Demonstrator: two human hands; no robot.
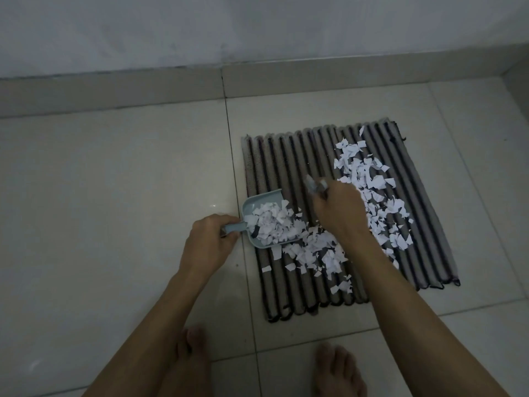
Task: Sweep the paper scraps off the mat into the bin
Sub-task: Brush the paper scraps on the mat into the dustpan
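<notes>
Jagged white paper scraps (369, 181) on ribbed mat (274, 161)

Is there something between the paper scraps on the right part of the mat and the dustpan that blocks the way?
Only the right hand with its small brush lies between the paper scraps and the dustpan, which the left hand holds at the mat edge. Otherwise bare mat. No bin is in view.
</notes>
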